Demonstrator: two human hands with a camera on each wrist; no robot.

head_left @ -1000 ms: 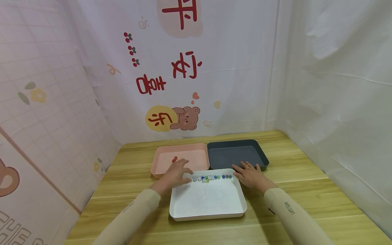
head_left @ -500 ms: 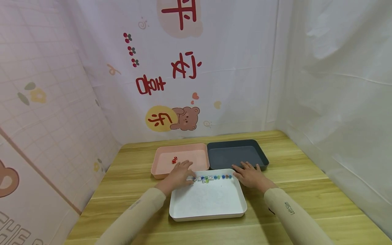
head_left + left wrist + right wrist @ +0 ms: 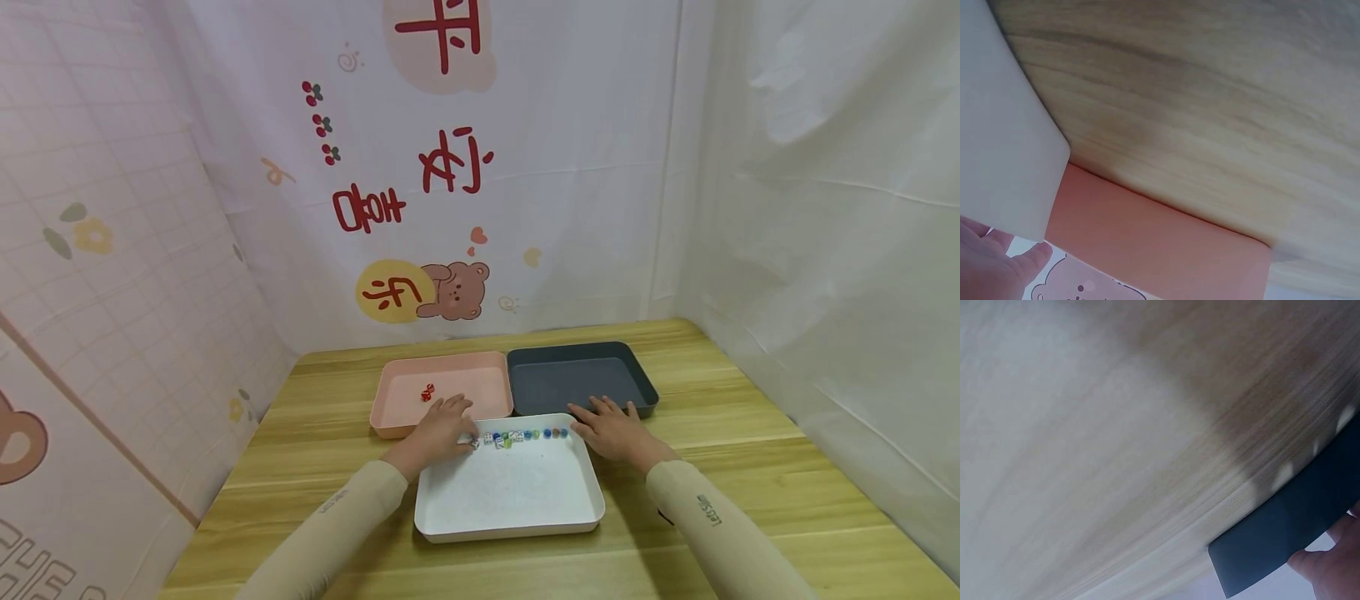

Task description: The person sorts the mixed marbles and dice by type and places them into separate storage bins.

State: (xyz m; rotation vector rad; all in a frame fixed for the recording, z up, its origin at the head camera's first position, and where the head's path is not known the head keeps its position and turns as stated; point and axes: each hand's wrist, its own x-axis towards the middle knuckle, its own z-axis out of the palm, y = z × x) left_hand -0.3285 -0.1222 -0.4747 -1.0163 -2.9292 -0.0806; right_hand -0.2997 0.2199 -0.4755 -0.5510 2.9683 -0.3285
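Observation:
My left hand [image 3: 438, 433] reaches over the left back corner of the white tray [image 3: 510, 500]. Its thumb and forefinger pinch a white die [image 3: 475, 444] at the left end of a row along the tray's back wall. Another white die [image 3: 488, 438], more dice and several glass marbles [image 3: 555, 432], blue, green and brownish, make up that row. My right hand [image 3: 615, 429] lies with fingers spread at the white tray's right back corner, fingertips over the near rim of the dark grey tray [image 3: 577, 379]. Only part of each hand shows in the wrist views.
Behind the white tray stands a pink tray [image 3: 472, 379] with small red dice [image 3: 427, 392] in it. The dark grey tray adjoins it on the right. All three sit on a wood-grain table [image 3: 720, 417], with printed white curtains [image 3: 585, 167] around it.
My left hand has moved slightly right and closed its fingertips on the white die, which has shifted a little toward me. The red dice are now uncovered. My right hand stays put.

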